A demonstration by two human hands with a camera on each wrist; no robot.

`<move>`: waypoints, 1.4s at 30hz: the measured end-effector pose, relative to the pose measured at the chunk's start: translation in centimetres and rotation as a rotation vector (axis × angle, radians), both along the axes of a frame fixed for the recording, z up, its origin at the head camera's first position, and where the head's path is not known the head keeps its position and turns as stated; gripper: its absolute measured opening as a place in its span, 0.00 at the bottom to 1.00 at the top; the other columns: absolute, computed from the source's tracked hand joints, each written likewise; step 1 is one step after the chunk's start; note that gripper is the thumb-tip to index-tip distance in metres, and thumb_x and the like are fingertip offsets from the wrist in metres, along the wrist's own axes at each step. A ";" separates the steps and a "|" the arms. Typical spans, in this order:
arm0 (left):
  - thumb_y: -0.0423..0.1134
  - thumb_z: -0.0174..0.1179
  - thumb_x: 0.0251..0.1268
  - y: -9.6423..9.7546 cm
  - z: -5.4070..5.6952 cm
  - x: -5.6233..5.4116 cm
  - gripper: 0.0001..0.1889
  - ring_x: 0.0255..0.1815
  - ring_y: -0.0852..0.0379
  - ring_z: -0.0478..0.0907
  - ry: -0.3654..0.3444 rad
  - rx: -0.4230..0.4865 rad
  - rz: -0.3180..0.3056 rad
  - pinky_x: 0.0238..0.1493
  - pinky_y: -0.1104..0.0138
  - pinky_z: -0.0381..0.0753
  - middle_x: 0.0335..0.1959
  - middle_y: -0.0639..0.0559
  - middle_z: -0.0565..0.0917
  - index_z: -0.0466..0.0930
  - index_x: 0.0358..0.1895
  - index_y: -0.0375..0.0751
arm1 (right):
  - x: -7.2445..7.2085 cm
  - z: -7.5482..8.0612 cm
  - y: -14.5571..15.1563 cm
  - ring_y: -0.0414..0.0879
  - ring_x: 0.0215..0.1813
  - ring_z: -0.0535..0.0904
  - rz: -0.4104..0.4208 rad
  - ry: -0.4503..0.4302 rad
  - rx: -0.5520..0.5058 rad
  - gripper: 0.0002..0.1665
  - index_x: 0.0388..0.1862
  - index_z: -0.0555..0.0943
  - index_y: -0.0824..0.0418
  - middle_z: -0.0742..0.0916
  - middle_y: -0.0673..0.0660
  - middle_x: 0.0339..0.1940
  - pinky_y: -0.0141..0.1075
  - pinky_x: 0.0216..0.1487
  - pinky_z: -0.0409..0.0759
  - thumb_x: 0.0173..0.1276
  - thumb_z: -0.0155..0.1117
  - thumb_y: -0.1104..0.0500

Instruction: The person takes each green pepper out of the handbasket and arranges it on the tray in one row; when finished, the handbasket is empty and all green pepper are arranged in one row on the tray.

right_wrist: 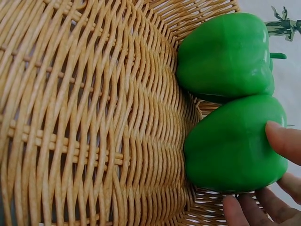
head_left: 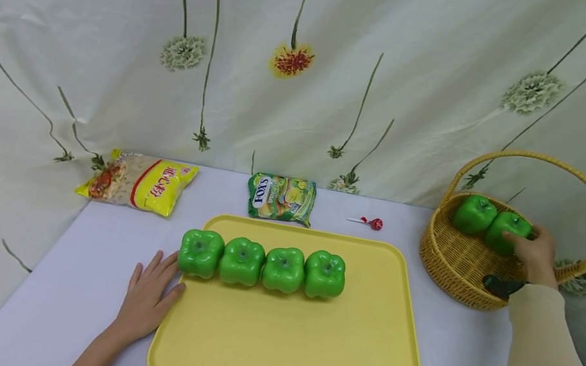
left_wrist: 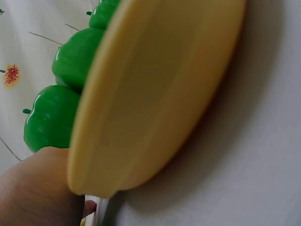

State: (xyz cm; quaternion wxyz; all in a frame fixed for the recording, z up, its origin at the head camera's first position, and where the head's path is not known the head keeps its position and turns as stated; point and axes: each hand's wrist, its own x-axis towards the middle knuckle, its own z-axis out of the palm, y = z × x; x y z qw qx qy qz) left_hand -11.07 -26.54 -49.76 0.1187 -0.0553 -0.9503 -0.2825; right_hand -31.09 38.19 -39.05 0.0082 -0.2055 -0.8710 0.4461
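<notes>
My right hand [head_left: 536, 253] reaches into the wicker basket [head_left: 463, 265] at the far right and grips a green bell pepper [head_left: 504, 233]. In the right wrist view the thumb lies on that pepper's top and the fingers curl under its side. A second green bell pepper [right_wrist: 225, 56] sits right beside it in the basket. My left hand [head_left: 146, 298] rests at the left edge of the yellow tray [head_left: 287, 352], fingers spread and the fingertips near the end pepper. Along the tray's back side stands a row of several green bell peppers [head_left: 242, 262], stems up.
Behind the tray lie a yellow-ended food bag [head_left: 137, 182], a green Fox's candy bag [head_left: 281, 198] and a red lollipop [head_left: 376, 224]. The basket's tall handle [head_left: 539, 158] arches over its opening. A flowered cloth [head_left: 311, 81] hangs along the table's back.
</notes>
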 end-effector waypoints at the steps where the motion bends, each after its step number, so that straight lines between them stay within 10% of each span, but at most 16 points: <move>1: 0.40 0.52 0.72 0.0 0.0 0.0 0.26 0.74 0.25 0.50 0.003 -0.002 -0.001 0.68 0.29 0.38 0.72 0.33 0.64 0.66 0.69 0.33 | 0.0 -0.1 0.0 0.72 0.75 0.54 -0.008 0.000 -0.004 0.46 0.78 0.40 0.70 0.51 0.75 0.78 0.61 0.70 0.64 0.75 0.50 0.52; 12: 0.41 0.51 0.73 0.0 0.0 0.0 0.26 0.74 0.25 0.50 0.014 -0.005 -0.008 0.69 0.30 0.38 0.72 0.33 0.64 0.66 0.69 0.33 | 0.4 0.0 0.0 0.67 0.67 0.65 -0.045 -0.009 0.024 0.46 0.78 0.44 0.70 0.57 0.75 0.76 0.52 0.55 0.75 0.74 0.52 0.50; 26: 0.42 0.51 0.73 -0.1 -0.1 0.0 0.26 0.74 0.25 0.50 0.004 -0.010 -0.006 0.69 0.30 0.37 0.72 0.33 0.64 0.65 0.69 0.32 | 1.1 1.1 0.0 0.70 0.75 0.57 -0.065 0.008 0.033 0.49 0.77 0.42 0.72 0.54 0.74 0.78 0.59 0.70 0.65 0.73 0.52 0.48; 42: 0.42 0.51 0.73 0.0 0.0 0.0 0.26 0.74 0.25 0.50 0.003 -0.011 -0.007 0.69 0.30 0.37 0.72 0.32 0.64 0.66 0.69 0.32 | 5.8 5.4 -2.6 0.62 0.74 0.62 -0.013 0.086 0.040 0.55 0.81 0.43 0.58 0.52 0.63 0.81 0.49 0.65 0.73 0.67 0.55 0.34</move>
